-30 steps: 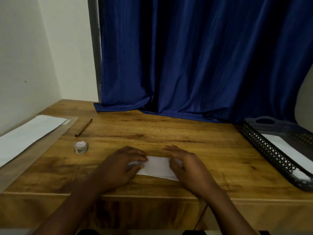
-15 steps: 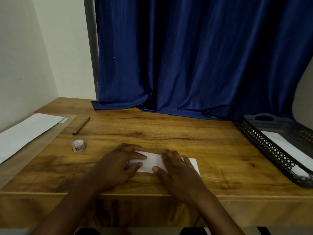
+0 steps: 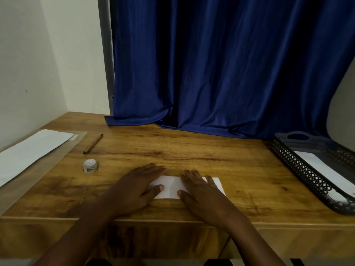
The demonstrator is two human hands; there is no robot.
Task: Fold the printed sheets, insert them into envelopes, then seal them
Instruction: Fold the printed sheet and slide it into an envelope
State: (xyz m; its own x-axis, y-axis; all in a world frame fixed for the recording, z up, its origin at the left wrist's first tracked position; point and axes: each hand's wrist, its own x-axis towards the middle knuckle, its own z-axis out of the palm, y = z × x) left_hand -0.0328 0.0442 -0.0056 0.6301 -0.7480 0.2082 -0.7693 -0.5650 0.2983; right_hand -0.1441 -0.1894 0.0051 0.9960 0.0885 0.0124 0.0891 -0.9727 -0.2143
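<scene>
A folded white sheet [image 3: 170,187] lies flat near the front edge of the wooden table [image 3: 192,150]. My left hand [image 3: 134,191] rests palm down on its left end, fingers spread. My right hand [image 3: 203,192] presses flat on its right half, covering much of it; the sheet's right corner [image 3: 218,184] shows past my fingers. Neither hand grips anything. White envelopes [image 3: 30,150] lie on a clear sleeve at the left edge.
A small roll of tape [image 3: 90,166] stands left of my hands, with a brown pen [image 3: 93,144] behind it. A dark mesh tray [image 3: 299,169] holding white paper [image 3: 324,169] sits at the right. A blue curtain [image 3: 221,73] hangs behind the table.
My right hand slid right along the folded sheet and flattened out, uncovering the sheet's middle. My left hand stayed on the left end. The camera view shifted slightly.
</scene>
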